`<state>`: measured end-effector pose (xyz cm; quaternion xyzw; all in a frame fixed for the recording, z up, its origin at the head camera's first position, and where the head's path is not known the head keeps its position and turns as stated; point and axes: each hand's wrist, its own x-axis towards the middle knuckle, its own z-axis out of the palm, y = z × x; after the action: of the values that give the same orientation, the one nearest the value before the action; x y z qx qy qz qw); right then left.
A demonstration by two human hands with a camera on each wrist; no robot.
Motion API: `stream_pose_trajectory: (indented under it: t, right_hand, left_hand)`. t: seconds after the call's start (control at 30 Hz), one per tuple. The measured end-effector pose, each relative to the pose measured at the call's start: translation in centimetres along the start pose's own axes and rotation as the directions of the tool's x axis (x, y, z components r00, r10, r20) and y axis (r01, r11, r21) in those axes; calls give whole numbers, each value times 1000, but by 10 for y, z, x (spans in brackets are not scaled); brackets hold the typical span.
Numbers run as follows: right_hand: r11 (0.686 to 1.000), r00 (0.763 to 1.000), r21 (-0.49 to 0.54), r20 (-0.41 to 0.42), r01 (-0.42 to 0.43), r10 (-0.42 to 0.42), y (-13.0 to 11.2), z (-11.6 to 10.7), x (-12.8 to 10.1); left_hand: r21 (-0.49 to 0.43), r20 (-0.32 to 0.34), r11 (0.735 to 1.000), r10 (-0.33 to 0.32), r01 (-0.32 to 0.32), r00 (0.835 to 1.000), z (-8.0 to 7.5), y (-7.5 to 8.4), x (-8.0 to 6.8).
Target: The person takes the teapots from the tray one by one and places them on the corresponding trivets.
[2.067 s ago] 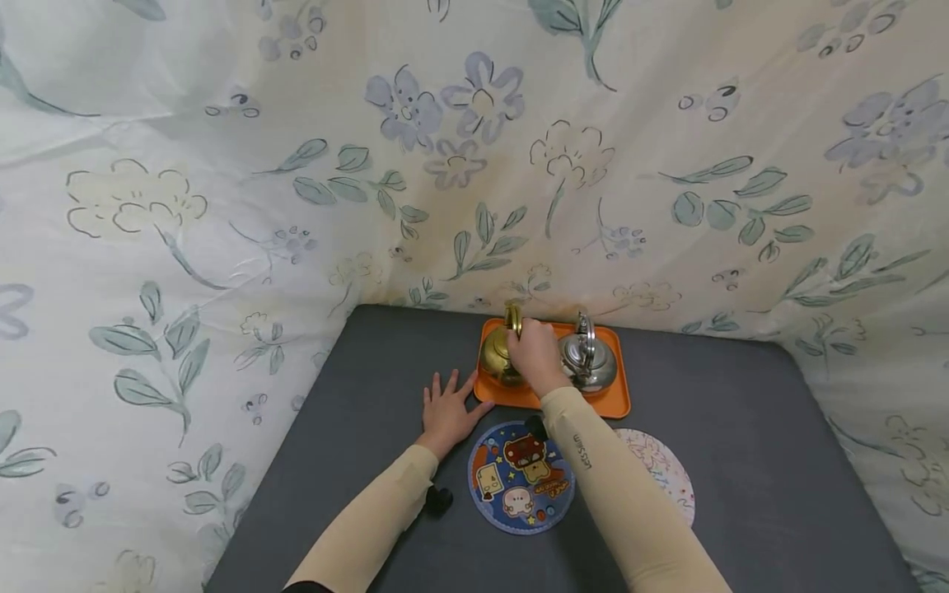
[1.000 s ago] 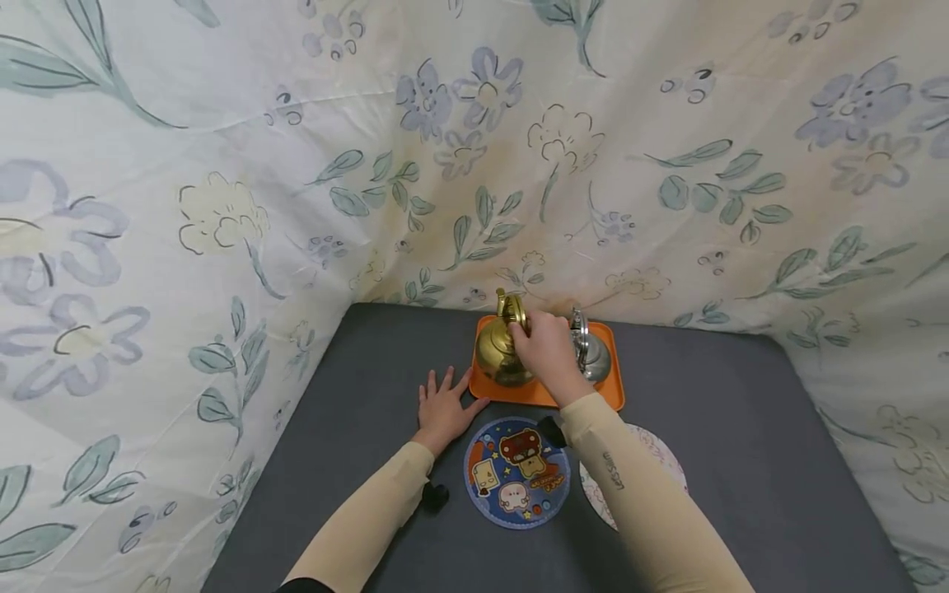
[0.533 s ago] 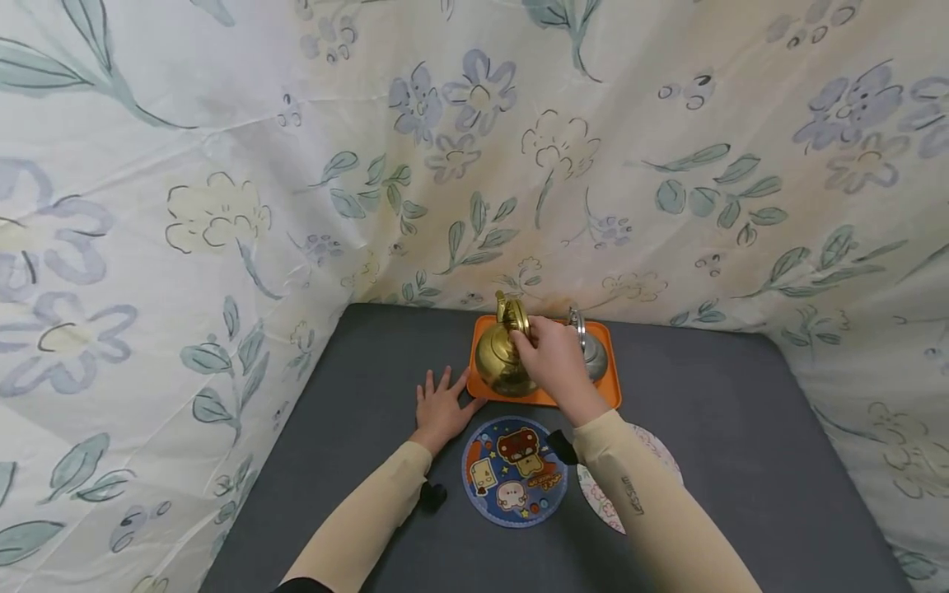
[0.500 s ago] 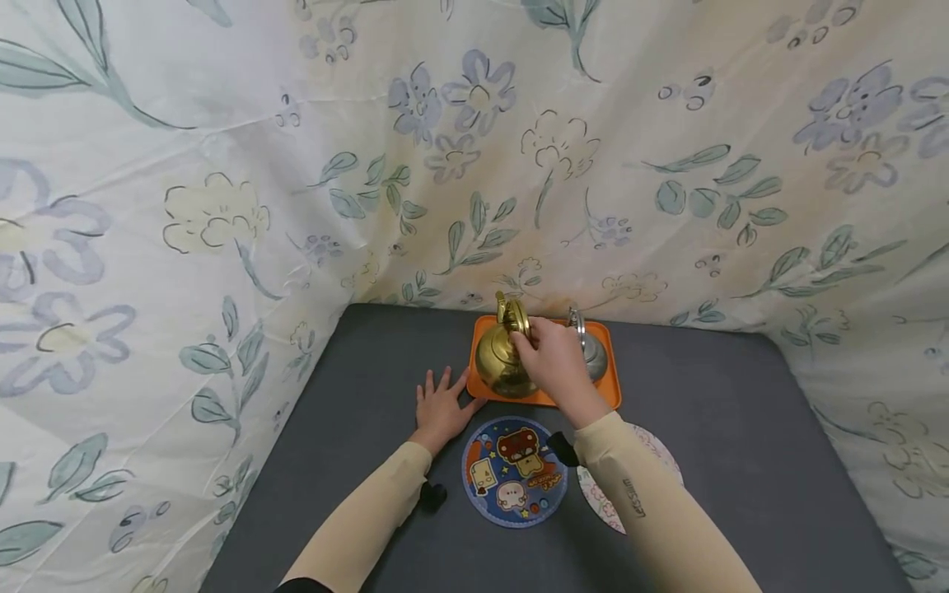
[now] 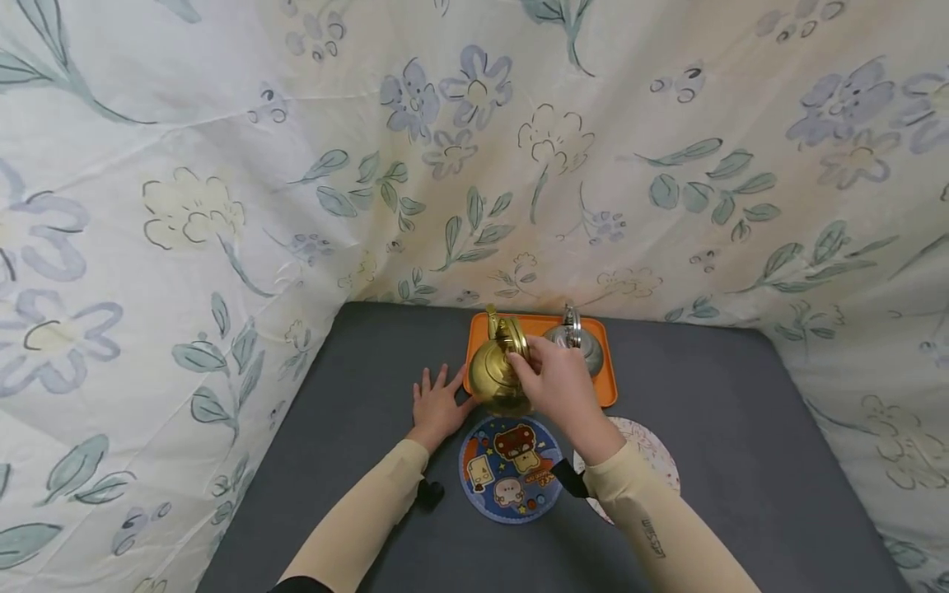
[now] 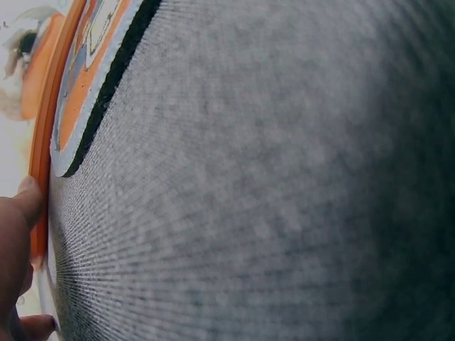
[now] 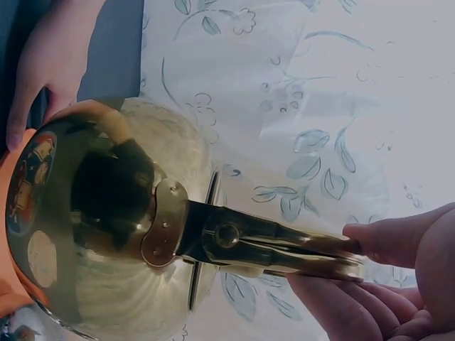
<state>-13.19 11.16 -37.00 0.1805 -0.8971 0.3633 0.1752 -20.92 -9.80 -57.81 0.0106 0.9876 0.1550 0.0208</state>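
My right hand [image 5: 559, 379] pinches the looped top handle of a gold kettle [image 5: 495, 377]. In the right wrist view, the thumb lies on one side of the handle [image 7: 298, 249] and the fingers on the other. The kettle overlaps the front edge of an orange tray [image 5: 610, 387] and the far rim of a blue round mat [image 5: 511, 486]; its base looks raised. A silver kettle [image 5: 591, 352] stands on the tray's right part, partly behind my right hand. My left hand [image 5: 436, 408] lies with spread fingers at the tray's left front corner, touching its rim.
The blue cartoon-printed mat lies before the tray. A pale patterned round mat [image 5: 652, 449] lies to its right, partly under my right forearm. The dark grey table [image 5: 741, 461] ends at a floral cloth [image 5: 556, 206] behind and at the sides.
The gold kettle has risen off the tray and come towards me, past the tray's front edge, in my right hand. The left hand stays at the tray corner.
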Motion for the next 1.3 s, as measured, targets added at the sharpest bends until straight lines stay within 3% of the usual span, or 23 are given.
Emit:
stream_pose_trajectory:
  t: [0.37, 0.63, 1.3]
  right_hand:
    - [1000, 1000, 3, -23, 3, -3, -6, 3, -27]
    - [1000, 999, -3, -19, 26, -26, -12, 0, -42]
    - [999, 999, 39, 17, 28, -29, -16, -9, -64]
  left_hand:
    - [-2, -8, 1000, 21, -21, 1000, -1, -8, -3]
    - [28, 18, 1000, 6, -7, 1000, -2, -6, -2]
    - [31, -11, 999, 9, -9, 1000, -7, 2, -3]
